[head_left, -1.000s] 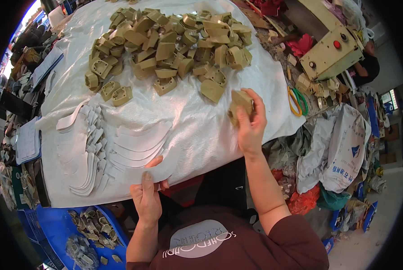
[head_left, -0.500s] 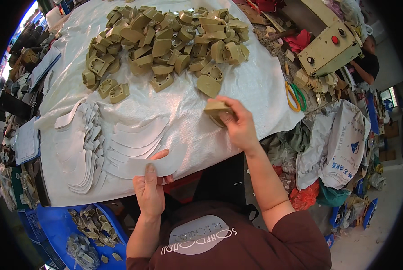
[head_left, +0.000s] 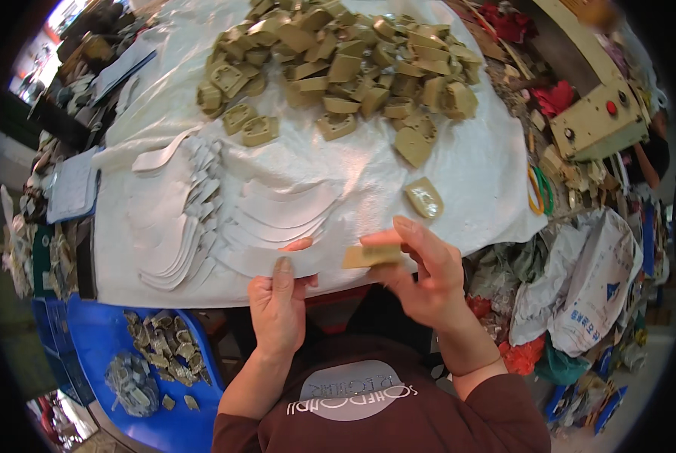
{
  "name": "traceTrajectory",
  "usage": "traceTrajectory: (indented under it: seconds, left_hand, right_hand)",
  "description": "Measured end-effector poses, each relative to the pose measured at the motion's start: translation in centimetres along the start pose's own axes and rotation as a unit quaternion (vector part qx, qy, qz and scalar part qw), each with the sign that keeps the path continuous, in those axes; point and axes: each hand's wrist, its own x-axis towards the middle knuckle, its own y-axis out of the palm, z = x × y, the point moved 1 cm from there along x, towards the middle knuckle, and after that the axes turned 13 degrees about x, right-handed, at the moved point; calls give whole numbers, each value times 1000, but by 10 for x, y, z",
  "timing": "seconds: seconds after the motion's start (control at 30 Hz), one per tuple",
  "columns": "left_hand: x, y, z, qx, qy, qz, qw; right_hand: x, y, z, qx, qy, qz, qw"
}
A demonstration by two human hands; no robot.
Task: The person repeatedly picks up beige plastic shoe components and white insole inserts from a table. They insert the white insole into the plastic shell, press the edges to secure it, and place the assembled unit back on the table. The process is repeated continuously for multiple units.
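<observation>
My left hand (head_left: pixel 277 306) pinches a white curved sheet piece (head_left: pixel 319 257) between thumb and fingers, just over the table's near edge. Facing it from the right, my right hand (head_left: pixel 432 275) holds a small tan block (head_left: pixel 368 257), close to the sheet's right end. That hand and block are partly smeared by motion. Another tan block (head_left: pixel 425 198) with a rounded outline and a shiny upper face lies on the white table cover (head_left: pixel 489 189) beyond my right hand. Fanned white curved pieces (head_left: pixel 277 215) lie beyond my left hand, with a thicker overlapping stack (head_left: pixel 168 226) farther left.
Many tan hollow blocks (head_left: pixel 345 68) are heaped at the far side. Scissors (head_left: pixel 538 189) with yellow and green handles lie by the right edge, near a cream machine box (head_left: pixel 598 121). A blue tray (head_left: pixel 100 347) with scraps stands lower left; white sacks (head_left: pixel 580 287) are at right.
My right hand has moved nearer my left hand, with a tan block in it. A rounded tan block now shows on the cover beyond it. The whole view has shifted.
</observation>
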Motion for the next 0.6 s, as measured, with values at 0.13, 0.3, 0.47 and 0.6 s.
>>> traceTrajectory:
  seconds: [0.13,0.3,0.47,0.6]
  left_hand:
    - [-6,-4,-6,-3,6,17,1000]
    - [-16,-5,-10,-32,1,55,998]
    - [-18,2,-16,3,6,60,998]
    - [-19,4,-17,15,15,64,998]
  right_hand:
    - [8,25,-5,-19,-105,70,992]
    - [-2,47,-20,44,-157,19,986]
    - [-3,48,-25,14,-197,19,980]
    - [-3,47,-26,25,-200,8,980]
